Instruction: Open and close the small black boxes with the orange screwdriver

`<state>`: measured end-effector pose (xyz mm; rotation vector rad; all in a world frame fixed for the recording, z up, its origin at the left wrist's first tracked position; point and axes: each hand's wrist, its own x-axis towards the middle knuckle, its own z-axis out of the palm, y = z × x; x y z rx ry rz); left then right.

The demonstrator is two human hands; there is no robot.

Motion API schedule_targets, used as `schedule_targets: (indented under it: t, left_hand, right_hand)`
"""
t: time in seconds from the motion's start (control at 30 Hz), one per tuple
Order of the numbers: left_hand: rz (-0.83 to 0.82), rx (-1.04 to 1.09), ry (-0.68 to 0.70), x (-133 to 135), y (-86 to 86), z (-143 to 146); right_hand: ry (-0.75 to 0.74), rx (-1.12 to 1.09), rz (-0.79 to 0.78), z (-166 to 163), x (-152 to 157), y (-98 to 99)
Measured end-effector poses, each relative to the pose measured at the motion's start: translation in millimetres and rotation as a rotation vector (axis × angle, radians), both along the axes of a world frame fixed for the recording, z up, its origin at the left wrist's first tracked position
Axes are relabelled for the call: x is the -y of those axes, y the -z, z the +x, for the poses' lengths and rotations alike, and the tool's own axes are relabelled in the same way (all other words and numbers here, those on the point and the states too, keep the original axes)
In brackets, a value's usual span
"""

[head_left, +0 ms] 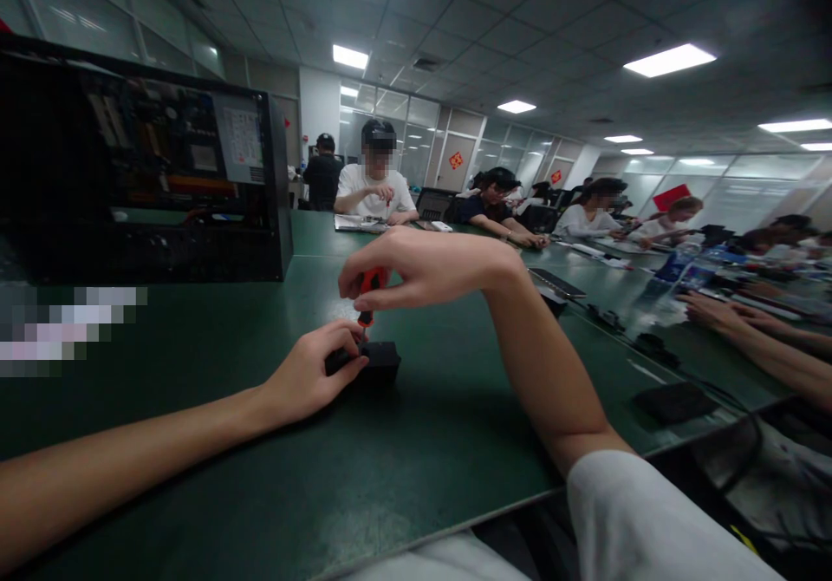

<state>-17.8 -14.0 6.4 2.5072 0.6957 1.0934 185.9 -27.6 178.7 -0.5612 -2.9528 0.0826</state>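
The right hand [429,270] pinches a red-handled screwdriver [370,290] between its fingertips and holds it upright, tip down on a small black box [380,362]. The left hand [312,373] curls around the box's left side and grips it on the green table [422,460], near the centre. Far left, an open computer case [277,191] shows circuit boards [162,143] inside. Far right, a co-worker's hand [705,308] rests on the table.
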Motion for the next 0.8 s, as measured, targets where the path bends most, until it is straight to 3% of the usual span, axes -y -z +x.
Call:
schedule_targets:
  t: [0.37, 0.63, 0.8]
  left_hand:
    - [-0.014, -0.012, -0.002, 0, -0.6, 0]
    - [-0.012, -0.040, -0.002, -2, -2.1, 0]
    - [-0.017, -0.047, 0.020, -4, -1.3, 0]
  right_hand:
    - [0.024, 0.017, -0.009, 5, -2, -1.9]
    - [0.173, 0.063, -0.130, 9, -3, -0.8]
    - [0.268, 0.080, -0.099, 13, -4, -1.6]
